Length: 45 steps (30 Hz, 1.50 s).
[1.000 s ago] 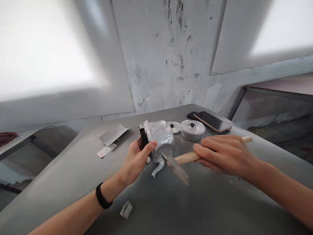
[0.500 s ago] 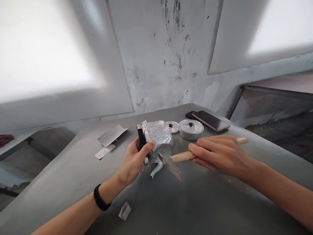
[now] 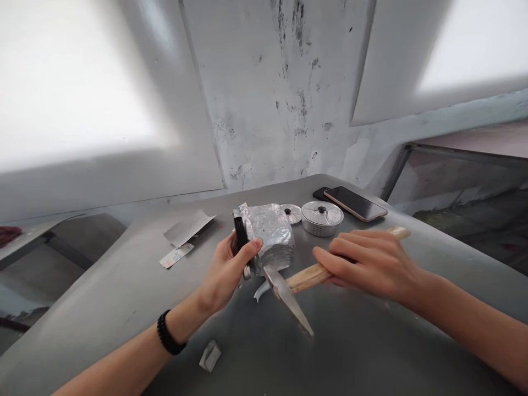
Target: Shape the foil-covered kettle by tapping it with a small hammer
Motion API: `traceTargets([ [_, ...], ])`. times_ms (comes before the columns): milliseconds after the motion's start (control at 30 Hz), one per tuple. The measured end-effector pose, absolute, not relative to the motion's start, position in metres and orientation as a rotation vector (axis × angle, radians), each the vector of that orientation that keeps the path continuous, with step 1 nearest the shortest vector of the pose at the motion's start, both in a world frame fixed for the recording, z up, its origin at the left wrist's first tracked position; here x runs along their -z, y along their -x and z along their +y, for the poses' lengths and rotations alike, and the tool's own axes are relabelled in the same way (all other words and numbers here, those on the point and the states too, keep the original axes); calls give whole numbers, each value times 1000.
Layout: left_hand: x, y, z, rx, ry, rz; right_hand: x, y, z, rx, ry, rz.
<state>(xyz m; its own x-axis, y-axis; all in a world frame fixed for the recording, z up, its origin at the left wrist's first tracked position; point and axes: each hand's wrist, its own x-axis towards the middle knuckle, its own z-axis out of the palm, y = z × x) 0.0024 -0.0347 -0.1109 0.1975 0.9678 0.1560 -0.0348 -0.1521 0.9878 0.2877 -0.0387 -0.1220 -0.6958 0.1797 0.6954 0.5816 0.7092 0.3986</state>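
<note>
My left hand (image 3: 227,268) is closed around a black-handled piece (image 3: 240,235) fixed to a crumpled silvery metal block (image 3: 270,235) that stands on the grey metal table (image 3: 350,352). My right hand (image 3: 369,263) grips the wooden handle (image 3: 307,275) of a hammer. Its long steel head (image 3: 287,297) hangs just in front of the block, pointing down towards the tabletop. A thin curved metal strip (image 3: 261,289) sticks out under the block beside the hammer head.
Behind the block stand a small round metal pot (image 3: 322,217) with a knobbed lid and a loose small lid (image 3: 291,212). Two phones (image 3: 353,202) lie at the back right. Paper scraps (image 3: 185,230) lie at the left, a crumpled bit (image 3: 210,355) near my left forearm.
The hammer has swung down and towards me: its head now points lower, closer to the tabletop, and my right hand has shifted slightly left. My left hand keeps its hold.
</note>
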Motion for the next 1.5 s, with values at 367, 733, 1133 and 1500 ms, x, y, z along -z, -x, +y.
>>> traceTargets([
  [367,109,-3,-36,-1161,-1419,990,119,-288,-43,892,610,-2259],
  [733,112,-2,-36,-1143,-1407,964,115,-288,-43,921,526,-2243],
  [1133,109,-7,-39,-1142,-1441,1009,115,-285,-46,896,624,-2260],
  [1500,102,-17,-53,-1280,-1163,1049,119,-289,-35,460,854,-2097],
])
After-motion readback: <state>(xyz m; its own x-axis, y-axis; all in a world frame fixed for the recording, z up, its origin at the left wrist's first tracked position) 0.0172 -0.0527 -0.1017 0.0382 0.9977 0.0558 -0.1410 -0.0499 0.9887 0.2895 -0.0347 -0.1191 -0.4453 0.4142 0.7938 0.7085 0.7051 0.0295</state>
